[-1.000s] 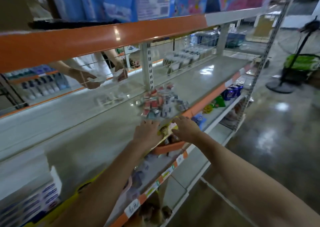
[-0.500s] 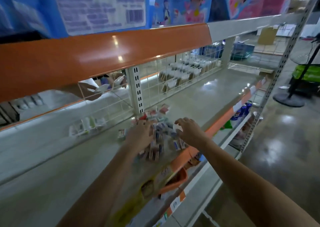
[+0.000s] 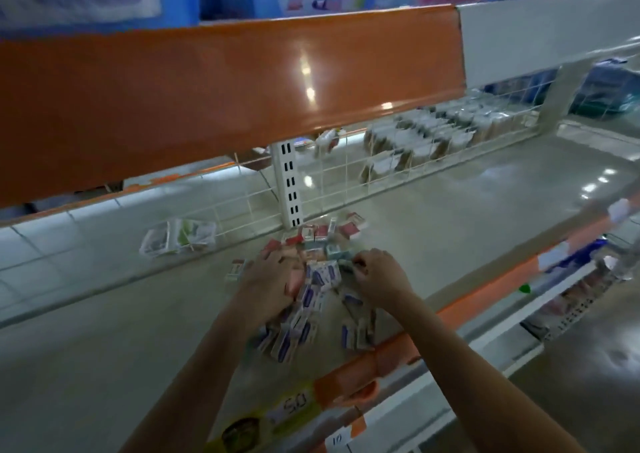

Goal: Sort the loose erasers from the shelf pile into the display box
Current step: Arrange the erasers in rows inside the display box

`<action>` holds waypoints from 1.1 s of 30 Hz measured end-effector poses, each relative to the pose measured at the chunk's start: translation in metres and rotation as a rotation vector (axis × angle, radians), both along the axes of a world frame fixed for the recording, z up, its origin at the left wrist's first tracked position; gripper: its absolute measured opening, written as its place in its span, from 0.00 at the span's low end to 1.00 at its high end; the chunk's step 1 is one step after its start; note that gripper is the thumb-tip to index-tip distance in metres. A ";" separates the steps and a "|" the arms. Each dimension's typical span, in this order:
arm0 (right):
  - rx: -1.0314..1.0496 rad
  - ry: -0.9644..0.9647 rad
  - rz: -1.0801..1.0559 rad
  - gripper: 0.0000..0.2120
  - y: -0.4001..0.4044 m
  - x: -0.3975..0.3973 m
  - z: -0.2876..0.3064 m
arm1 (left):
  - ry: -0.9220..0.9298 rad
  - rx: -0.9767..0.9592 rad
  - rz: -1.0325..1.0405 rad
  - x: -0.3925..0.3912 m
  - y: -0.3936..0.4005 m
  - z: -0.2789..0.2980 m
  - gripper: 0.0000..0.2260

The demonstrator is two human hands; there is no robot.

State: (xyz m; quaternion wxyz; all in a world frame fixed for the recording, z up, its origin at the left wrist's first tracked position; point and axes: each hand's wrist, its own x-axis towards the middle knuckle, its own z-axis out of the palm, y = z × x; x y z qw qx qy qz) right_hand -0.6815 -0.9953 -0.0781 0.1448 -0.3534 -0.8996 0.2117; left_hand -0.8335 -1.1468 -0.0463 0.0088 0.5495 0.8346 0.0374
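Note:
A pile of loose erasers [image 3: 313, 300] in small red, blue and white wrappers lies on the grey shelf [image 3: 450, 231], close to its front edge. My left hand [image 3: 268, 281] rests on the left side of the pile, fingers reaching down among the erasers. On the pile's right side, my right hand [image 3: 379, 279] has curled fingers that pinch an eraser at the top. An orange and yellow display box [image 3: 346, 387] sits at the shelf's front edge, below the pile. The view is blurred.
An orange shelf fascia [image 3: 225, 99] hangs low overhead. A white wire grid [image 3: 346, 182] and slotted upright [image 3: 289, 189] back the shelf, with bagged goods [image 3: 180, 238] behind. Packets [image 3: 433, 134] fill the far right. Lower shelves [image 3: 554, 296] hold stock.
The view has moved closer and lower under the orange fascia. Both hands have moved from the box at the shelf's edge onto the eraser pile and now work in it.

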 end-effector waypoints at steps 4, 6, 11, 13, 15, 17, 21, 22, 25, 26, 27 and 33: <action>-0.167 0.158 0.095 0.10 0.012 0.008 0.006 | -0.220 0.247 0.172 0.004 -0.008 0.000 0.24; -0.241 0.196 0.174 0.10 0.015 0.011 0.012 | -0.375 0.374 0.208 0.007 -0.015 0.003 0.22; -0.492 0.285 0.376 0.08 0.003 0.009 0.029 | -0.662 0.564 0.357 0.024 -0.032 0.010 0.20; -0.591 0.334 0.460 0.11 -0.007 0.009 0.038 | -0.729 0.637 0.400 0.034 -0.043 0.013 0.20; -0.697 0.360 0.544 0.14 -0.019 0.007 0.046 | -0.790 0.720 0.397 0.046 -0.055 0.015 0.20; -0.826 0.375 0.607 0.15 -0.031 0.004 0.050 | -0.795 0.771 0.417 0.058 -0.067 0.017 0.18; -1.093 0.349 0.674 0.11 -0.057 -0.004 0.051 | -0.823 0.860 0.531 0.079 -0.094 0.017 0.14; -1.142 0.333 0.700 0.10 -0.063 -0.007 0.050 | -0.830 0.878 0.555 0.083 -0.103 0.018 0.14; -1.181 0.265 0.811 0.10 -0.085 -0.013 0.050 | -0.817 0.900 0.611 0.096 -0.136 0.022 0.17; -1.178 0.249 0.841 0.11 -0.094 -0.016 0.050 | -0.814 0.903 0.628 0.099 -0.147 0.023 0.17; -1.174 0.236 0.868 0.11 -0.103 -0.018 0.051 | -0.813 0.911 0.650 0.102 -0.159 0.024 0.18; -1.142 0.164 0.996 0.12 -0.176 -0.035 0.058 | -0.723 0.938 0.795 0.110 -0.233 0.031 0.16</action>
